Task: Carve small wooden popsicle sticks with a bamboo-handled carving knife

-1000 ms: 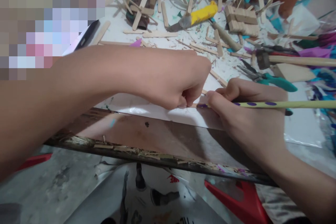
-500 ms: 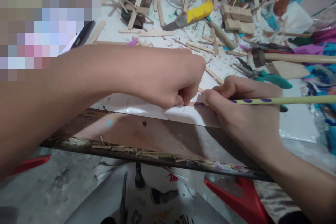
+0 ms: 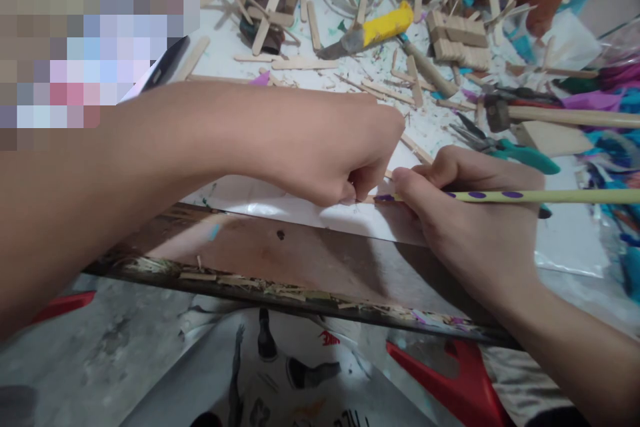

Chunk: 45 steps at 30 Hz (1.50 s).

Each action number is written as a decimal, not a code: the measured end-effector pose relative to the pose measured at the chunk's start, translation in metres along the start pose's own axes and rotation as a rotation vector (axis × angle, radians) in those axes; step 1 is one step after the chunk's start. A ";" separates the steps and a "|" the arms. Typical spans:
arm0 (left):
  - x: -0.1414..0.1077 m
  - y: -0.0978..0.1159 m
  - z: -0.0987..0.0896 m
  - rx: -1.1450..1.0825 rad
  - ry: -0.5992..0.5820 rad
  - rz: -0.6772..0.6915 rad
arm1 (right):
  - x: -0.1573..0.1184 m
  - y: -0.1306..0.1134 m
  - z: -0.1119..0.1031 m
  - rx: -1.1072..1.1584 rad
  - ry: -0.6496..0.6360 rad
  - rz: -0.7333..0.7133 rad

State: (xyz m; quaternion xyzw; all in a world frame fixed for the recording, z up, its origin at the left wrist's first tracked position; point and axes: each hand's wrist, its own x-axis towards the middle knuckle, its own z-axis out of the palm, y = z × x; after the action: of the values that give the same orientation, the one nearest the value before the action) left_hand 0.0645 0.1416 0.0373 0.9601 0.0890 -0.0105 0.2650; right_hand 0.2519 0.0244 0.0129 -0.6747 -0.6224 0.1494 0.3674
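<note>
My right hand [image 3: 480, 227] grips a pale yellow pencil [image 3: 560, 196] with purple dots. The pencil lies almost level, its bare wooden point close to my left thumb, low over the white sheet [image 3: 300, 210]. My left hand [image 3: 345, 147] is closed, knuckles up, fingertips pressed down on the sheet near the table's front edge. Whatever those fingers hold is hidden beneath them. A short bit of wooden stick [image 3: 389, 174] shows between the two hands. Just beyond my right hand lie teal-handled pliers [image 3: 525, 152].
Behind my hands are a yellow utility knife [image 3: 385, 25], a stack of craft sticks [image 3: 457, 37], a hammer [image 3: 565, 115] and a heap of joined sticks [image 3: 273, 7]. Wood scraps line the table's front edge [image 3: 280, 290]. A phone-like dark object [image 3: 163, 67] lies at left.
The whole view has shifted slightly, so things appear a little further right. Both hands keep nearly the same pose, with the pencil still at my left thumb.
</note>
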 end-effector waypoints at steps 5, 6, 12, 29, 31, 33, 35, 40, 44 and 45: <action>0.000 -0.001 0.001 -0.005 0.006 -0.002 | 0.000 0.000 0.000 -0.003 0.000 -0.008; -0.001 -0.001 0.001 -0.007 0.010 -0.002 | 0.000 0.000 0.000 -0.004 0.004 -0.005; -0.001 0.000 0.000 -0.003 0.009 0.017 | 0.000 -0.001 -0.001 -0.004 -0.008 0.014; 0.007 0.000 0.004 -0.042 0.026 -0.066 | -0.001 -0.001 -0.001 -0.030 0.004 -0.025; 0.006 0.000 0.004 -0.047 0.025 -0.087 | -0.001 -0.001 -0.001 -0.027 0.000 -0.024; 0.006 0.000 0.004 -0.076 0.011 -0.112 | -0.001 0.000 -0.001 -0.026 -0.001 -0.025; 0.006 0.000 0.003 -0.105 -0.002 -0.129 | -0.001 0.001 -0.002 -0.030 -0.002 -0.026; 0.006 0.000 0.003 -0.163 -0.016 -0.166 | -0.001 0.001 -0.002 -0.021 -0.005 -0.013; 0.006 0.001 0.003 -0.117 -0.019 -0.163 | -0.001 0.001 -0.003 -0.018 0.004 -0.019; 0.006 0.001 0.003 -0.112 -0.022 -0.173 | -0.001 0.001 -0.003 -0.022 0.004 -0.017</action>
State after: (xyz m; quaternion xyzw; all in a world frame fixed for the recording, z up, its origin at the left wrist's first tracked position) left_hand 0.0709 0.1403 0.0350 0.9323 0.1689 -0.0390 0.3174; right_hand 0.2541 0.0227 0.0139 -0.6738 -0.6290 0.1378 0.3625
